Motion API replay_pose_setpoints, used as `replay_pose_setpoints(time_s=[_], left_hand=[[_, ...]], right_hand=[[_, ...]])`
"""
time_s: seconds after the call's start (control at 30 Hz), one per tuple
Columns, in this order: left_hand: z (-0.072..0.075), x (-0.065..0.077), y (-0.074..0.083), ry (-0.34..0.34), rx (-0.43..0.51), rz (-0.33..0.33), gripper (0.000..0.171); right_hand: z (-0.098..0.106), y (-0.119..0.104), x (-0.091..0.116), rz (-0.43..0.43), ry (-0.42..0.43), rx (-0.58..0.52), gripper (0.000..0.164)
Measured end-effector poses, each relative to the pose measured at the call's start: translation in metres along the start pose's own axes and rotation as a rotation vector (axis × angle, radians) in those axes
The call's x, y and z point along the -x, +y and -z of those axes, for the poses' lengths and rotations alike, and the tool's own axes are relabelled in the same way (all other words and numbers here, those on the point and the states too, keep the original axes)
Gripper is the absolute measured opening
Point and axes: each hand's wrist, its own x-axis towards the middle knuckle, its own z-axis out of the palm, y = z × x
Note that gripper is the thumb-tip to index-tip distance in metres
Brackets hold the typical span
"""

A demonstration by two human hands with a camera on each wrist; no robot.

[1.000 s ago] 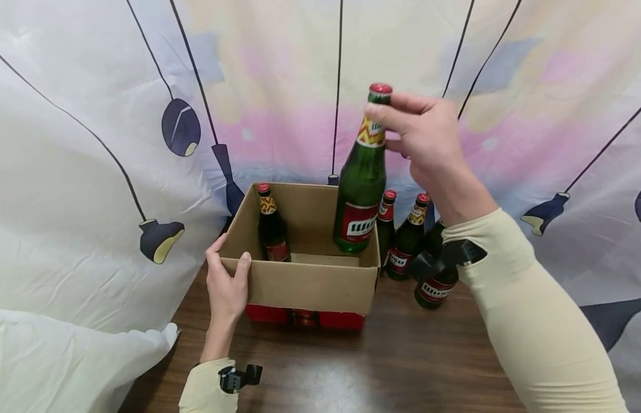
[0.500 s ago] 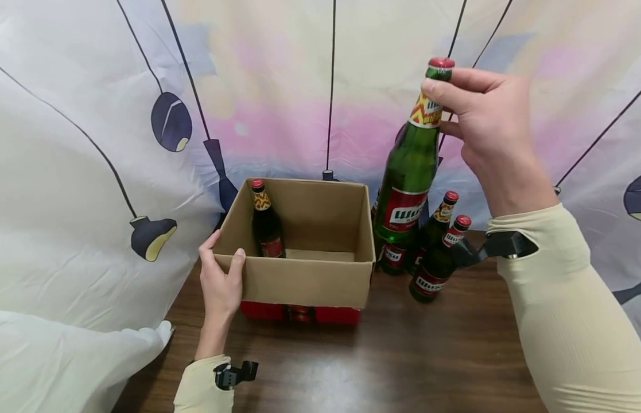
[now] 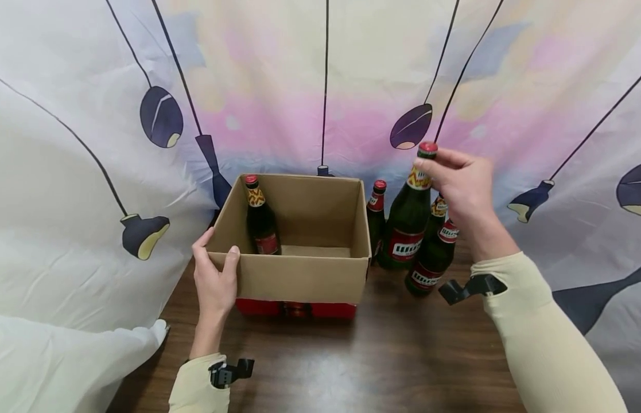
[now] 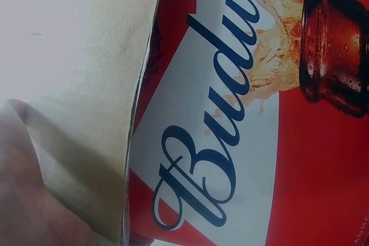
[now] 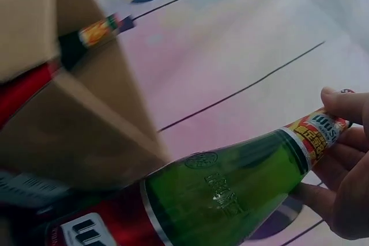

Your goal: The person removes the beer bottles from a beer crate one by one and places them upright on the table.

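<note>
My right hand point(image 3: 463, 186) pinches a green beer bottle point(image 3: 407, 221) by its neck, just under the red cap. The bottle stands nearly upright to the right of an open cardboard box point(image 3: 299, 275), in among other bottles. In the right wrist view, thumb and fingers wrap the yellow neck label of this beer bottle point(image 5: 230, 194). My left hand point(image 3: 215, 281) grips the box's front left corner, thumb over the folded-down flap. One dark beer bottle point(image 3: 261, 223) stands inside the box at its left. The left wrist view shows the box's red and white printed side point(image 4: 219, 142).
Beside the box stand more bottles: one with a red neck label point(image 3: 376, 218) against its right wall, one in front point(image 3: 431, 261), and one partly hidden behind my hand. A printed curtain point(image 3: 279, 86) hangs behind the brown wooden table point(image 3: 392, 355).
My right hand has carried the green beer bottle out from over the box to the right, then lowered it among the other bottles. The left hand keeps its grip on the box corner.
</note>
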Motion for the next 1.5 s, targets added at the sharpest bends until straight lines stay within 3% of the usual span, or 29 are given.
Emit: replay_pose_setpoints(time_s=[0.13, 0.57, 1.07, 1.5], left_hand=[[0.0, 0.0, 0.001, -0.001, 0.004, 0.004, 0.062], [0.0, 0.001, 0.0, 0.006, -0.005, 0.01, 0.063], [0.0, 0.0, 0.0, 0.005, -0.007, 0.002, 0.062], [0.0, 0.001, 0.0, 0.007, -0.007, -0.01, 0.062]], right_hand=[[0.006, 0.03, 0.005, -0.062, 0.009, 0.08, 0.058], [0.016, 0.09, 0.019, -0.156, -0.012, 0.222, 0.06], [0.019, 0.12, 0.021, -0.189, 0.066, 0.296, 0.057], [0.019, 0.13, 0.023, -0.197, 0.124, 0.289, 0.057]])
